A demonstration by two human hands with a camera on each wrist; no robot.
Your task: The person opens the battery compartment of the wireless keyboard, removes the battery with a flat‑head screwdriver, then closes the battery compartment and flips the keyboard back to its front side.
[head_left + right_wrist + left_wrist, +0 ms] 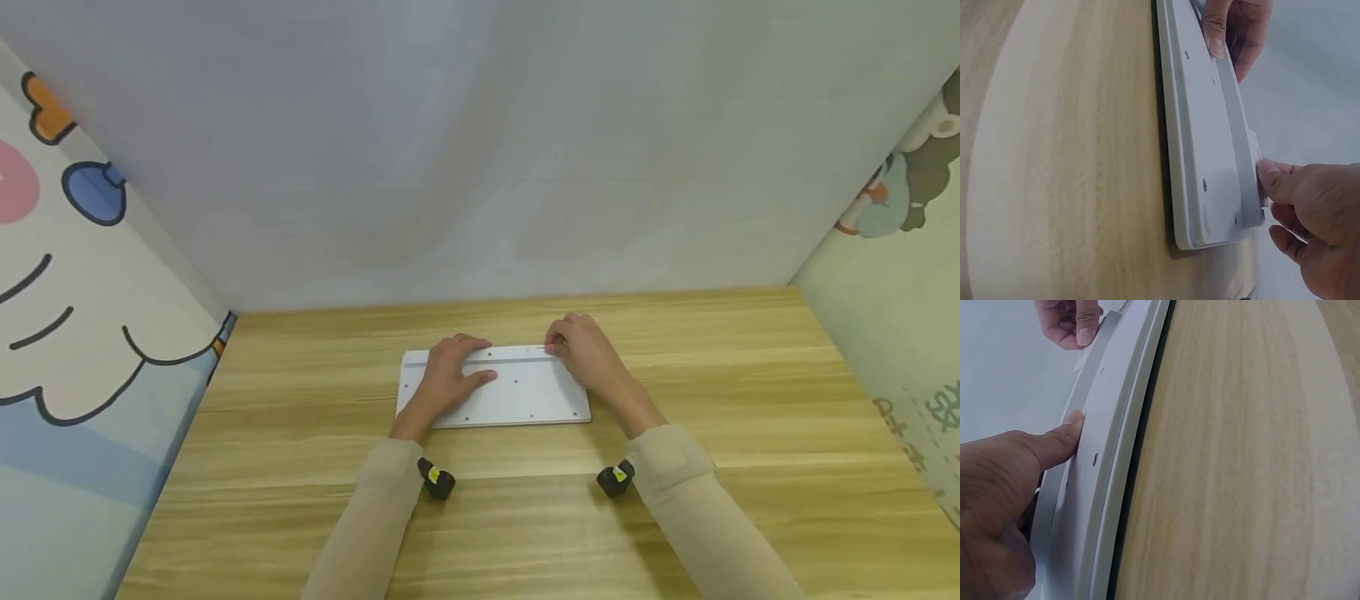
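A flat white panel with small screws and a raised strip along its far side lies on the table. My left hand grips its left part, the thumb on the top face and the fingers over the far edge, partly hidden in the left wrist view. At the far edge near the right end, my right hand pinches a small thin pale piece between thumb and forefinger. The right hand's other fingers are curled beside it. What the small piece is, I cannot tell.
The panel rests on a wood-grain table. A plain grey wall stands behind it, with cartoon-printed walls to the left and right. Small black devices sit at both wrists.
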